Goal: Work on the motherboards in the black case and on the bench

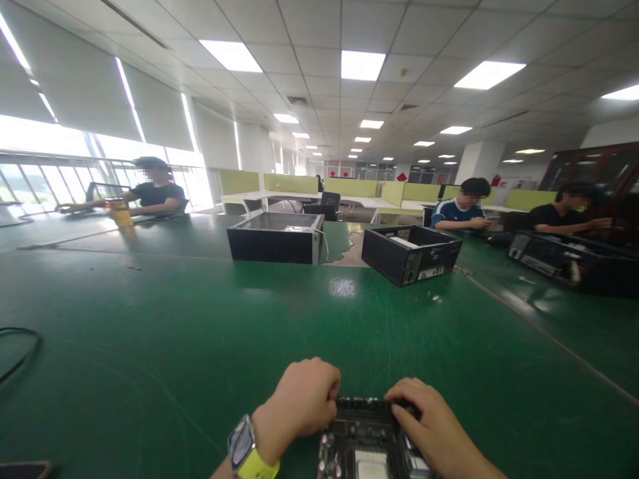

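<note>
A dark motherboard (369,429), with a pale square part in its middle, lies low in the view and is cut off by the bottom edge. My left hand (304,396) is closed at its upper left corner, fingers curled under; what the fingertips hold, if anything, is hidden. A watch with a yellow-green strap (257,466) is on that wrist. Around the board's upper right edge my right hand (429,419) is closed, its thumb on the near side and its fingers over the far edge.
Two open black computer cases (274,244) (412,256) stand across the green table (200,319); another dark case (574,263) is at right. A black cable (22,359) lies at left. Three people sit around the far side. An amber-coloured container (118,211) stands at far left.
</note>
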Motion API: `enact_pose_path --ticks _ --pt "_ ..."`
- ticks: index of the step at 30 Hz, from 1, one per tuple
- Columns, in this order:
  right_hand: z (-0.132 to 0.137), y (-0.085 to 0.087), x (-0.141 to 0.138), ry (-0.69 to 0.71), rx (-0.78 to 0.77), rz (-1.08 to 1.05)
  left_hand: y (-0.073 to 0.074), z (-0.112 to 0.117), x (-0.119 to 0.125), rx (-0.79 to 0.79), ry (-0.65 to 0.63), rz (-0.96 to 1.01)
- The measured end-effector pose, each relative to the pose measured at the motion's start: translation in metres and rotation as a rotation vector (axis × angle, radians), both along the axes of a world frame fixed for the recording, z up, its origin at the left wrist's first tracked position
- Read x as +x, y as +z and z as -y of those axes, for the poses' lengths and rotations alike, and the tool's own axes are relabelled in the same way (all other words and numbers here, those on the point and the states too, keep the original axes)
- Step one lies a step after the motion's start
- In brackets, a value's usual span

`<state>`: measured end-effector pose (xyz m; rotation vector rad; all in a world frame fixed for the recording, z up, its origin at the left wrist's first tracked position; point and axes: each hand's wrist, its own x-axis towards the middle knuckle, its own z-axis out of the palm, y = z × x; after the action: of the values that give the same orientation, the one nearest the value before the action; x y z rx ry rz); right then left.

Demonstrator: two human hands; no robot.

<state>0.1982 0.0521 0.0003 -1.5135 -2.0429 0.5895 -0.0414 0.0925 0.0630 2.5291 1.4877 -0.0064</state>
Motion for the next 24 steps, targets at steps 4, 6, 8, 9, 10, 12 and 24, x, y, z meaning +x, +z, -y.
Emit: enact_pose_path --ticks 4,6,8,9,10,12,24 --pt "-0.0005 -0.002 0.0012 -0.007 0.008 -0.016 0.0005 0.0001 0.001 0.009 0.003 0.003" --pt "-0.0005 -0.0017 0.0012 -0.002 0.017 -0.036 0.0006 0.0006 0.0024 0.019 0.008 0.005" --pt "-0.0005 -0.0009 0.0006 -0.001 0.022 -0.057 0.0005 0.0012 0.0036 0.023 0.012 0.005" --pt "-0.0005 -0.0005 0.0002 -0.002 0.02 -0.064 0.0005 0.0015 0.004 0.02 0.013 0.003" --pt "-0.0004 -0.0001 -0.0003 -0.007 0.017 -0.065 0.0006 0.0018 0.0043 0.017 0.014 0.001" --pt "-0.0001 0.0008 -0.0014 -0.018 0.005 -0.061 0.0011 0.0021 0.0045 0.009 0.017 -0.006" --pt "0.0024 0.0043 -0.0011 0.003 -0.005 -0.04 0.0043 0.0025 0.0024 -0.014 -0.007 0.0"
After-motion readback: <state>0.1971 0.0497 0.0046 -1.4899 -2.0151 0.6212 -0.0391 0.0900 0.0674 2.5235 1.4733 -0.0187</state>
